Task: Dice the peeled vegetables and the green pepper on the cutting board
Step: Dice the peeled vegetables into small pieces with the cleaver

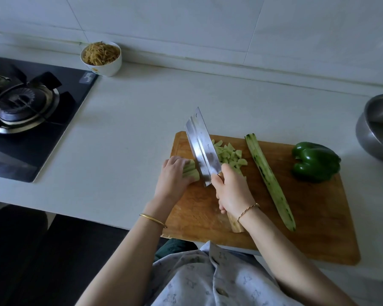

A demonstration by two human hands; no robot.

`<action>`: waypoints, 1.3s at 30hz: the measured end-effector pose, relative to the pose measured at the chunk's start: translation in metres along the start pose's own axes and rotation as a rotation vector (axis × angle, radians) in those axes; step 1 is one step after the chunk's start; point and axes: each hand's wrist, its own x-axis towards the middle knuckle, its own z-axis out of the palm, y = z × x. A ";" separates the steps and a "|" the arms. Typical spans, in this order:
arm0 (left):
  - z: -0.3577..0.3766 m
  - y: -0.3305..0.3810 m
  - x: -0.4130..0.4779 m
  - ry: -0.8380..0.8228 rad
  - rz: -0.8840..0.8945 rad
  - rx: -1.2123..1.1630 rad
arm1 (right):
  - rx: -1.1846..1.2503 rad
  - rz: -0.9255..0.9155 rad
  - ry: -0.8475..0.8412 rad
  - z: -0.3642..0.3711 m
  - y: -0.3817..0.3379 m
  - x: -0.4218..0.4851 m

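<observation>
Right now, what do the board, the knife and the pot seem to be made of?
Board: probably wood or bamboo, matte orange-brown, with grain and cut marks. Knife: blade looks like polished steel, bright and reflective. Pot: likely stainless steel, grey with soft sheen.

The cutting board (307, 217) is orange-brown, with a dark green pepper (315, 162) at its two o'clock. The peeled vegetable (270, 180) is pale green and dark-streaked. The cleaver (199, 146) is silver, the desk (131, 129) white, and the shirt (197, 279) pale blue with a small print.

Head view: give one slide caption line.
Right hand dices a peeled vegetable with a cleaver, left hand steadying it, green pepper waiting on the board.
</observation>
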 end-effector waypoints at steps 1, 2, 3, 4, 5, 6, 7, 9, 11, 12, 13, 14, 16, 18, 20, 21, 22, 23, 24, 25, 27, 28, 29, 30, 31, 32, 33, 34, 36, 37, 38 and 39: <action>0.001 0.001 0.000 0.004 0.002 0.002 | -0.002 -0.005 -0.003 0.000 -0.001 0.000; 0.001 0.001 0.000 0.008 0.004 0.006 | -0.010 -0.011 -0.008 0.001 -0.001 0.000; 0.002 0.001 0.000 0.011 0.006 0.011 | -0.025 -0.015 -0.013 0.002 -0.002 0.000; 0.002 0.000 0.000 0.014 0.008 0.016 | -0.045 -0.018 -0.019 0.002 -0.002 0.000; 0.002 0.000 0.000 0.016 0.011 0.021 | -0.068 -0.019 -0.023 0.002 -0.003 0.000; 0.002 0.000 0.000 0.016 0.014 0.023 | -0.091 -0.020 -0.028 0.002 -0.003 -0.001; 0.003 -0.001 0.000 0.016 0.016 0.024 | -0.114 -0.021 -0.033 0.001 -0.004 0.000; 0.003 -0.001 0.000 0.022 0.020 0.025 | -0.156 -0.019 -0.041 0.001 -0.007 0.000; 0.003 -0.001 0.000 0.032 0.020 0.021 | -0.187 -0.014 -0.040 0.002 -0.011 0.002; 0.003 -0.001 0.000 0.037 0.021 0.016 | -0.206 -0.017 -0.040 0.005 -0.012 0.003; 0.004 -0.002 0.000 0.041 0.024 0.012 | -0.228 -0.023 -0.042 0.007 -0.013 0.004; 0.004 -0.002 0.000 0.043 0.027 0.008 | -0.246 -0.027 -0.042 0.009 -0.013 0.005; 0.005 -0.002 0.000 0.042 0.028 0.001 | -0.244 -0.018 -0.035 0.012 -0.010 0.006; 0.004 -0.003 0.000 0.035 0.016 -0.010 | -0.169 0.009 -0.027 0.012 -0.005 0.006; 0.003 -0.004 0.000 0.018 0.002 -0.034 | -0.078 0.027 -0.020 0.010 -0.001 0.006; 0.003 -0.006 -0.001 0.011 0.005 -0.046 | -0.065 0.024 -0.013 0.008 0.001 0.006; 0.003 -0.007 -0.001 0.008 0.010 -0.052 | -0.062 0.019 -0.004 0.007 0.001 0.006; 0.002 -0.007 -0.002 0.006 0.013 -0.051 | -0.055 0.013 0.005 0.005 0.001 0.005; 0.002 -0.008 -0.001 0.004 0.015 -0.046 | -0.046 0.004 0.015 0.003 0.000 0.005; 0.003 -0.007 -0.001 0.003 0.016 -0.040 | -0.037 -0.005 0.022 0.002 -0.001 0.004; 0.003 -0.005 0.001 -0.003 0.015 -0.031 | -0.040 -0.020 0.027 -0.001 -0.003 0.004; 0.004 -0.003 0.002 -0.008 0.015 -0.028 | -0.045 -0.025 0.025 -0.001 -0.004 0.003; 0.003 -0.003 0.003 -0.010 0.015 -0.026 | -0.049 -0.026 0.019 -0.001 -0.005 0.003; 0.003 -0.003 0.004 -0.013 0.014 -0.026 | -0.051 -0.025 0.011 -0.001 -0.005 0.002; 0.003 -0.003 0.003 -0.013 0.014 -0.028 | -0.055 -0.022 0.004 0.000 -0.005 0.002; 0.003 -0.003 0.003 -0.012 0.014 -0.029 | -0.057 -0.019 -0.003 0.000 -0.005 0.001; 0.003 -0.003 0.003 -0.011 0.014 -0.029 | -0.057 -0.015 -0.008 0.000 -0.006 0.001; 0.003 -0.003 0.003 -0.009 0.014 -0.028 | -0.053 -0.010 -0.015 0.000 -0.006 0.001; 0.003 -0.002 0.003 -0.007 0.015 -0.029 | -0.047 -0.004 -0.028 -0.001 -0.007 0.002; 0.002 -0.002 0.002 -0.007 0.016 -0.029 | -0.053 -0.005 -0.029 -0.001 -0.008 0.002; 0.002 -0.002 0.002 -0.007 0.016 -0.028 | -0.064 -0.008 -0.027 0.000 -0.008 0.001; 0.002 -0.002 0.002 -0.007 0.017 -0.026 | -0.076 -0.012 -0.021 0.000 -0.008 0.001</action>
